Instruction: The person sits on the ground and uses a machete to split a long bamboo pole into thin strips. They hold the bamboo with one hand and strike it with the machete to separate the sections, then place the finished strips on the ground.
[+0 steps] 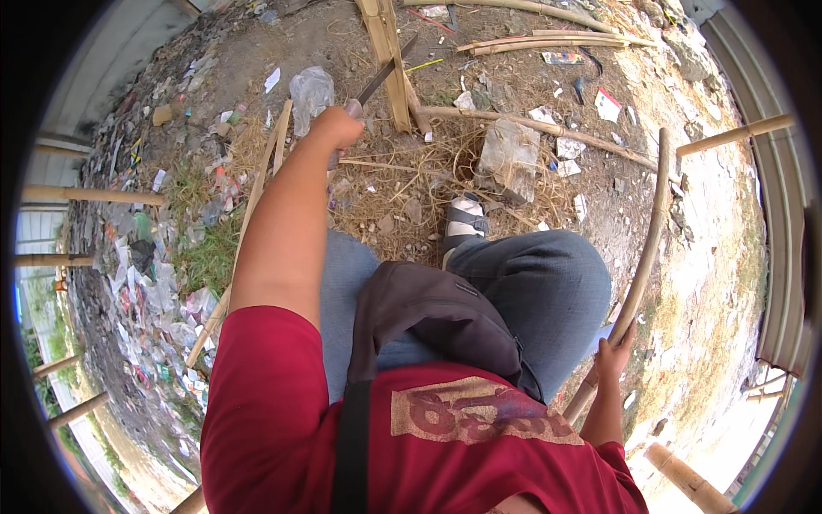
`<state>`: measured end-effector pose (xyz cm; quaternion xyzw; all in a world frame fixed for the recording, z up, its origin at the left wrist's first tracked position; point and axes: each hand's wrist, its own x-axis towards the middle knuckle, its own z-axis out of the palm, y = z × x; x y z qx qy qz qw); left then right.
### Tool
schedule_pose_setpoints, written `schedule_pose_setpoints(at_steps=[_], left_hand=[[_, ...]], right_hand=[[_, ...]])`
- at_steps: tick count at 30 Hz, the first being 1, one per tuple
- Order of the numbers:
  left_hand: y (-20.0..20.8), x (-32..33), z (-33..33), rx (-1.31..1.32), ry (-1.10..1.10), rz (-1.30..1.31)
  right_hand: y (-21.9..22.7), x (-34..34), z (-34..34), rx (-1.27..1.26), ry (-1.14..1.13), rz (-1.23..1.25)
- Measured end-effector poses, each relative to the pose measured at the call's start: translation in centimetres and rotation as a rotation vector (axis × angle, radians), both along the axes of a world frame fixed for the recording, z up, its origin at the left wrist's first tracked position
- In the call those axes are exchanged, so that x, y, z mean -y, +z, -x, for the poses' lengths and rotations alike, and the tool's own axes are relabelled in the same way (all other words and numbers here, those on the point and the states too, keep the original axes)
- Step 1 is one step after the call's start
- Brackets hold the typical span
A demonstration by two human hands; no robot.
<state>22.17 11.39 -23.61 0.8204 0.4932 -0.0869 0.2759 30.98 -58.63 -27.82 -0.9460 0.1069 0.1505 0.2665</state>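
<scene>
My left hand (340, 128) is wrapped round the brown handle of a machete (374, 84), held out ahead of me on the left. Its long dark blade slants up to the right and crosses an upright split bamboo post (395, 96); I cannot tell whether they touch. At my right side, my right hand (612, 355) grips a bamboo pole (652, 240). The pole slopes from beside my hip past my knee, its far end reaching forward to the right. Most fingers of that hand are hidden around the pole.
A pale block (509, 158) stands on the littered ground ahead of my foot. Another bamboo pole (548, 128) lies behind it, and split bamboo lengths (548, 41) lie farther off. A clear plastic bag (311, 96) is near the machete. Scattered rubbish (150, 291) covers the left side.
</scene>
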Motion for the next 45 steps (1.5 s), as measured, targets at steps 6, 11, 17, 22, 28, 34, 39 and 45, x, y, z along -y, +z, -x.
schedule_pose_setpoints(at_steps=[6, 11, 17, 22, 28, 34, 39, 45], left_hand=[[0.6, -0.1, -0.7, -0.083, -0.105, -0.134], [0.2, -0.1, -1.2, -0.054, -0.069, -0.112], [-0.2, 0.3, -1.8, -0.058, -0.032, -0.076], [-4.1, -2.5, 0.5, -0.209, -0.216, -0.088], [-4.1, -1.1, 0.8, -0.239, -0.087, 0.030], [-6.7, -1.2, -0.4, -0.155, -0.093, -0.099], [-6.3, -1.4, -1.6, -0.196, -0.037, 0.008], [-6.8, -2.1, -1.9, -0.333, -0.169, 0.100]], right_hand=[[6.0, -3.8, -2.8, 0.158, 0.160, -0.208], [13.3, -12.0, -8.3, 0.292, 0.283, -0.581], [12.1, -19.4, -10.6, 0.045, 0.581, -0.412], [7.8, -20.7, -10.7, -0.252, 1.072, 0.043], [9.9, -21.9, -11.0, -0.153, 1.047, -0.025], [16.2, -22.7, -12.0, -0.066, 0.719, -0.252], [15.4, -24.0, -13.4, -0.038, 0.684, -0.444], [6.5, -21.7, -12.5, -0.336, 1.037, 0.221]])
